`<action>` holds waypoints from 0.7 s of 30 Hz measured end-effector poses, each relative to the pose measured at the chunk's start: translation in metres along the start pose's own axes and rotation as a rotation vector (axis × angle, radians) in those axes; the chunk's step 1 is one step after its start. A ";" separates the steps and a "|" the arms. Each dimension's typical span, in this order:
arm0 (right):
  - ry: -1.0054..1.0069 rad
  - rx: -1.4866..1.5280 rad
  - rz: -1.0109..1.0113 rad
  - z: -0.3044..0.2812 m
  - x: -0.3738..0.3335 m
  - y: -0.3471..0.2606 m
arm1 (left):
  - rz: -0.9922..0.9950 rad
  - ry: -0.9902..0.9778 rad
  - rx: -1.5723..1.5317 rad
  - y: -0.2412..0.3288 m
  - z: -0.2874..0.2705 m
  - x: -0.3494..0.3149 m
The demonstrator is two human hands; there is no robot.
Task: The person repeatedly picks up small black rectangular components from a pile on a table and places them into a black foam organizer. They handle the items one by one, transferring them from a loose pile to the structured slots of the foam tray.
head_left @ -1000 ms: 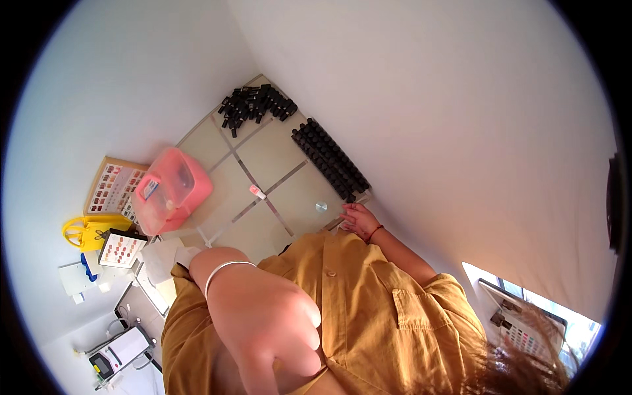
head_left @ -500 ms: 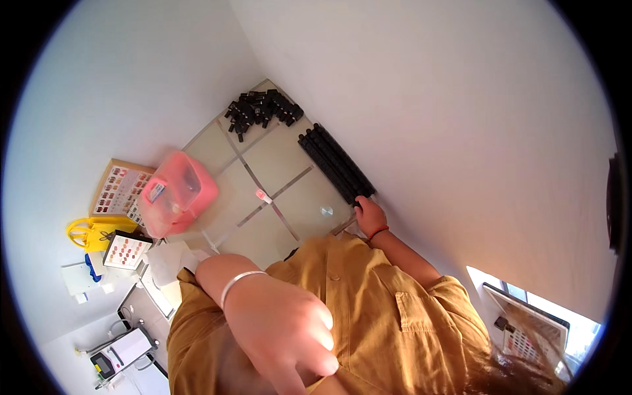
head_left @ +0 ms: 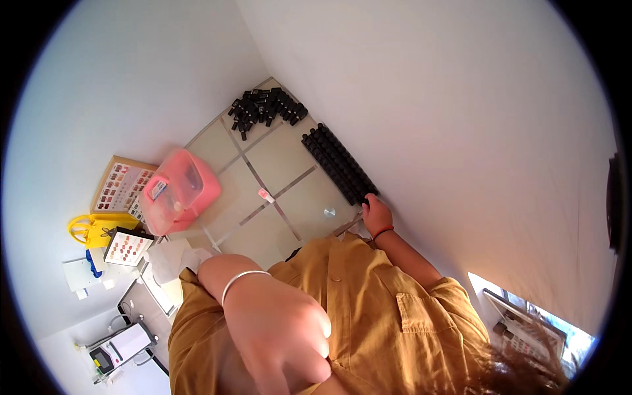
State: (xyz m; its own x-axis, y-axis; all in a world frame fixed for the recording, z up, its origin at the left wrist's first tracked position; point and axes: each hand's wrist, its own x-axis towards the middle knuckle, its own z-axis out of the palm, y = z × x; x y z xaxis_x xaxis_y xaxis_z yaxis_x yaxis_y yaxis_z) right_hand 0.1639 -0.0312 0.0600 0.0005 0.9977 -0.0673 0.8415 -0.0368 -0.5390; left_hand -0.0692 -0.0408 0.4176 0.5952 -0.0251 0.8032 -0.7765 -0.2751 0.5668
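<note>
Black nail polish bottles stand in tight rows (head_left: 339,164) along the right wall on a glass-topped table. At the near end of these rows is my right hand (head_left: 376,214), with a red-orange band at its wrist. Its fingers are closed on a black bottle there, mostly hidden by the hand. My left hand (head_left: 283,339), with a silver bangle, is raised in front of my brown shirt, close to the camera. Its fingers are curled in; whatever they hold is hidden. A loose heap of black bottles (head_left: 266,108) lies in the far corner.
A small pink-and-white bottle (head_left: 266,195) and a clear round disc (head_left: 330,212) lie mid-table. At the left are a pink translucent bin (head_left: 209,187), color sample boards (head_left: 122,187) and a yellow bag (head_left: 99,230). White walls (head_left: 428,85) meet behind the table.
My right hand stays at the near end of the rows, its fingers slightly shifted. My left hand has curled in a little more. The whole view has shifted slightly.
</note>
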 end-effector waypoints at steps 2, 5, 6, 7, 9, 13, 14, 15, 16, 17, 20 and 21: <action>-0.004 -0.004 0.015 0.000 0.000 0.001 | -0.074 -0.053 -0.087 -0.003 -0.004 -0.004; -0.009 0.004 0.021 0.000 0.000 0.003 | -0.078 -0.055 -0.025 -0.006 -0.007 -0.004; -0.010 0.009 0.021 0.001 0.000 0.004 | -0.079 -0.060 0.000 -0.007 -0.009 -0.004; -0.022 0.016 0.024 0.000 0.000 0.005 | -0.081 -0.065 0.035 -0.008 -0.011 -0.004; -0.045 0.028 0.033 -0.001 0.000 0.008 | -0.091 -0.071 0.156 -0.010 -0.016 -0.003; -0.059 0.054 0.013 0.001 0.001 0.012 | -0.214 -0.139 0.331 -0.038 -0.041 -0.027; -0.074 0.042 0.004 0.001 0.002 0.013 | -0.310 0.017 0.318 -0.055 -0.051 -0.046; -0.076 0.023 0.010 -0.002 0.002 0.015 | -0.388 0.172 0.277 -0.074 -0.063 -0.066; -0.069 0.042 0.006 -0.002 0.003 0.016 | -0.508 0.365 0.346 -0.090 -0.079 -0.088; -0.059 0.059 0.007 -0.002 0.003 0.017 | -0.812 0.464 0.444 -0.107 -0.096 -0.117; -0.088 0.121 0.047 -0.008 0.003 0.013 | -1.202 0.953 0.514 -0.170 -0.129 -0.225; -0.102 0.141 0.071 -0.011 0.004 0.012 | -1.293 0.960 0.657 -0.185 -0.141 -0.261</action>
State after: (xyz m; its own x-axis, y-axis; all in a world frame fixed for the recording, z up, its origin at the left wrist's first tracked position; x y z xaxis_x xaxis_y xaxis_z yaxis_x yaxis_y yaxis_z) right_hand 0.1797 -0.0272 0.0622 -0.0034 0.9818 -0.1901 0.7574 -0.1216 -0.6416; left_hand -0.1102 0.1524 0.1286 0.1990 0.9728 -0.1187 0.4135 0.0264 0.9101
